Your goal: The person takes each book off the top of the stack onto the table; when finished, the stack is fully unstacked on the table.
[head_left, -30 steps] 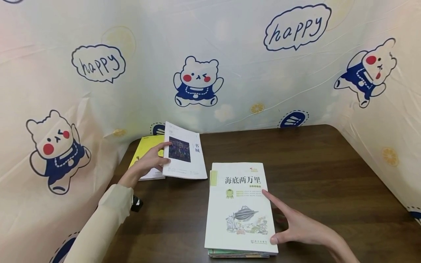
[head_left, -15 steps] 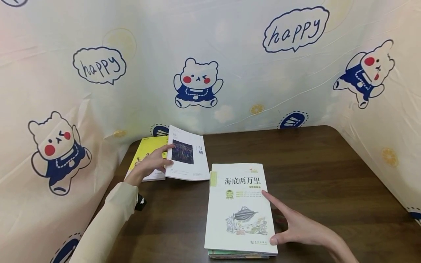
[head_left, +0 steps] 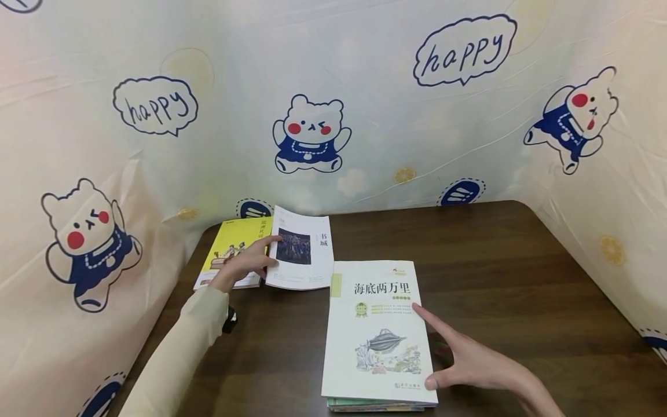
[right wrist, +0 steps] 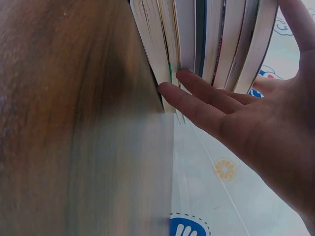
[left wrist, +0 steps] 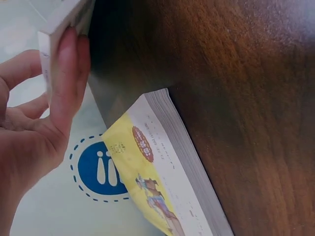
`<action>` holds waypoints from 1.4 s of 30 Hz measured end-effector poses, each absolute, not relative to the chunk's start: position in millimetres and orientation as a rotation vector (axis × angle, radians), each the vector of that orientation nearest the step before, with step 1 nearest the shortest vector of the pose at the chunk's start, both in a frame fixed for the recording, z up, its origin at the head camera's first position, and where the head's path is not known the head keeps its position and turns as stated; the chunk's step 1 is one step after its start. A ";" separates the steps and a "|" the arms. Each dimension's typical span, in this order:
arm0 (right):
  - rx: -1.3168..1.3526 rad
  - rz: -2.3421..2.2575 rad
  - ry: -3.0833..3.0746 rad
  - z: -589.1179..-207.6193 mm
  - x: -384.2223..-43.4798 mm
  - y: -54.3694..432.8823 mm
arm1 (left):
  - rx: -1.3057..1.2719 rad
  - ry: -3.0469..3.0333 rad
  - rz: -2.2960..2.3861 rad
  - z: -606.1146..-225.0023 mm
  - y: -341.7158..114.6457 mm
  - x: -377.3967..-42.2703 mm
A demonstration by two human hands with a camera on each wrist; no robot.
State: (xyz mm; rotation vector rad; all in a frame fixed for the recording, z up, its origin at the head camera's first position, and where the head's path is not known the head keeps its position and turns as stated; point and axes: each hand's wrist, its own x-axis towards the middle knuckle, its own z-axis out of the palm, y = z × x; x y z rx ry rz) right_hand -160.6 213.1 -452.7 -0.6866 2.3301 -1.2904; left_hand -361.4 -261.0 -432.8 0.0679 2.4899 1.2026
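My left hand (head_left: 250, 260) grips a thin white book (head_left: 302, 249) by its left side; in the left wrist view, fingers lie on both faces around its spine. This book tilts above the table, near a yellow book (head_left: 229, 238) lying flat at the far left. My right hand (head_left: 474, 362) is spread along the right side of a stack of books topped by a white book (head_left: 377, 324) with a ship drawing. In the right wrist view, straight fingers (right wrist: 206, 108) touch the page edges of the stacked books (right wrist: 211, 39).
The dark wooden table (head_left: 510, 278) extends right of the stack and towards the back. A patterned cloth (head_left: 385, 104) with bears hangs behind and at both sides. A black object (head_left: 229, 320) shows at the left wrist.
My left hand has moved right and slightly nearer with the white book, uncovering more of the yellow book's cover. My right hand stays at the stack.
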 end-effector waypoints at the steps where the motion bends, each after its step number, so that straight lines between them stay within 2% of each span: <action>1: -0.687 -1.288 2.335 -452.7 -160.5 213.1 | 0.061 2.502 1.177 -433.1 -260.2 -362.4; 26: -0.697 -1.267 2.384 -452.4 -157.7 212.2 | 0.104 2.763 0.590 -446.0 -254.8 -366.1; 36: -0.711 -1.266 2.398 -454.3 -156.9 214.5 | 0.195 2.879 0.285 -451.0 -243.5 -361.3; 42: -0.731 -1.275 2.403 -455.7 -157.0 213.6 | 0.061 2.829 0.256 -449.9 -229.9 -359.9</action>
